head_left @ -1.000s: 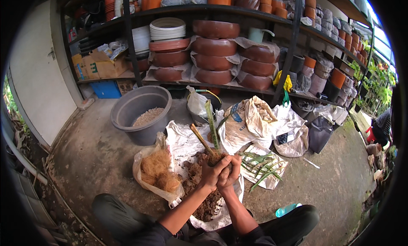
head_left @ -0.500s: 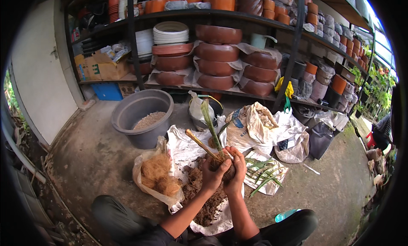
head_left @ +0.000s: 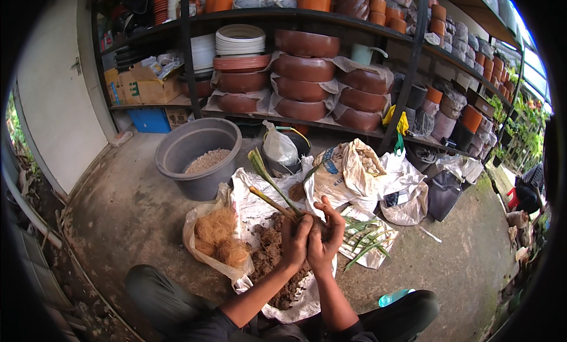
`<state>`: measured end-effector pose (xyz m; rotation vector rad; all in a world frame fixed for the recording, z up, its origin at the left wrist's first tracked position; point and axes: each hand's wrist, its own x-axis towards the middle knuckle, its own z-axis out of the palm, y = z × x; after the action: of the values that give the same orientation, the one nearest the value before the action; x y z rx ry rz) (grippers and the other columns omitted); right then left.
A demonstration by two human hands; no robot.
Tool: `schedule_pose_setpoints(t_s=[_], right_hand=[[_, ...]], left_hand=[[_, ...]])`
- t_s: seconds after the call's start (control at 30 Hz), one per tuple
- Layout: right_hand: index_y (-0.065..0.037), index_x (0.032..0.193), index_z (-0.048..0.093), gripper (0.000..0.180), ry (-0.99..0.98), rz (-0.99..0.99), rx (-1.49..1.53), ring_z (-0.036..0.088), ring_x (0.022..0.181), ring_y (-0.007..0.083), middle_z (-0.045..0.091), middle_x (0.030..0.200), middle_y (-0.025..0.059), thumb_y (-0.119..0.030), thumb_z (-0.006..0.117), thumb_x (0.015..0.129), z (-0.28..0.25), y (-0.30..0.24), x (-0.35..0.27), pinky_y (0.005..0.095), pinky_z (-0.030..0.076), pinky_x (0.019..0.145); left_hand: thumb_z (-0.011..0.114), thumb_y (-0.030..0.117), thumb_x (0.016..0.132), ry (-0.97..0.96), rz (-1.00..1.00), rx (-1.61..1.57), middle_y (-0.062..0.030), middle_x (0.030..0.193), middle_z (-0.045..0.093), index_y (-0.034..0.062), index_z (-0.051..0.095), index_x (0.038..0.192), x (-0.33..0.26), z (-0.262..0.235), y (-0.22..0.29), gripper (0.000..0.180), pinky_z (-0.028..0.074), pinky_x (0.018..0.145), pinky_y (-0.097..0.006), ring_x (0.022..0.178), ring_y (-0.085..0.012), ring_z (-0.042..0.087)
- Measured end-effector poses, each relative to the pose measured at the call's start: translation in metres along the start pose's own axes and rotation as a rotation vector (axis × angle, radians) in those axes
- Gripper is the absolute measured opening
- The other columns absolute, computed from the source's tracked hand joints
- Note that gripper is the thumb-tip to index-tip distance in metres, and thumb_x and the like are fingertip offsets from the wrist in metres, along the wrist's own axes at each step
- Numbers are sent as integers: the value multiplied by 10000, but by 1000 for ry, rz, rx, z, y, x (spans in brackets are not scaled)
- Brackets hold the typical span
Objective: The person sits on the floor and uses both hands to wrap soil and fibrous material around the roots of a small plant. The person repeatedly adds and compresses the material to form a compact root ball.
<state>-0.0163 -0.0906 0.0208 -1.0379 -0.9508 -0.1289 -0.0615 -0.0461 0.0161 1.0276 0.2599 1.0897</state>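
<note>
Running up and to your left from the grip, the plant cutting [head_left: 267,185] has its long axis slanting toward the grey tub [head_left: 198,156]. Your left hand [head_left: 293,243] and right hand [head_left: 326,238] press closed together round its base, probably wrapped in fibre. White sacks [head_left: 407,185] lie to the right, a cardboard box [head_left: 139,88] on the shelf.

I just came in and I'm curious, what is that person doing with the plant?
A person sitting on the ground holds a small plant with both hands, the left hand and the right hand wrapped around its root end. Below lies a white sack with a pile of dark soil. A bag of brown fibre and a grey tub sit close by.
</note>
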Motion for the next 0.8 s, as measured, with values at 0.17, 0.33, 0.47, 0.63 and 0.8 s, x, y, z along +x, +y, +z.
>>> schedule_pose_setpoints(t_s=[0.17, 0.33, 0.47, 0.63, 0.8], right_hand=[[50, 1173, 557, 310, 28, 203, -94, 518, 1235, 315, 582, 1226, 200, 11, 482, 875, 2, 61, -22, 382, 373, 1054], [23, 1269, 490, 345, -64, 376, 136, 507, 1221, 229, 537, 1300, 157, -167, 439, 986, 2, 43, -5, 350, 356, 1070], [30, 1271, 512, 485, 14, 530, 382, 527, 1182, 206, 575, 1255, 147, -371, 442, 1007, 2, 37, 8, 339, 374, 1044], [33, 1271, 564, 446, -111, 424, 56, 583, 1020, 175, 633, 1143, 119, -304, 476, 993, -5, 37, 6, 307, 434, 951], [25, 1212, 578, 465, -126, 188, -224, 559, 1152, 296, 594, 1240, 183, -231, 646, 830, -6, 32, 2, 392, 398, 1028]], left_hand=[[627, 278, 910, 79, -245, 114, -42, 850, 618, 19, 604, 923, 15, -30, -31, 260, 475, 672, -293, 753, -139, 583], [682, 342, 899, 103, -348, -13, -59, 1009, 615, 32, 572, 1077, 30, -43, -26, 374, 484, 805, -298, 912, -149, 596], [557, 368, 973, -9, -322, -140, -27, 1002, 619, 82, 566, 1118, 36, -49, -24, 321, 508, 789, -298, 902, -118, 608], [487, 485, 1006, -17, -334, 51, -4, 995, 595, 43, 593, 1151, 31, -31, -14, 476, 451, 789, -259, 871, -89, 542], [468, 509, 1004, -4, -337, 56, -12, 970, 588, 37, 623, 1118, 24, -25, -5, 509, 434, 770, -250, 853, -106, 527]])
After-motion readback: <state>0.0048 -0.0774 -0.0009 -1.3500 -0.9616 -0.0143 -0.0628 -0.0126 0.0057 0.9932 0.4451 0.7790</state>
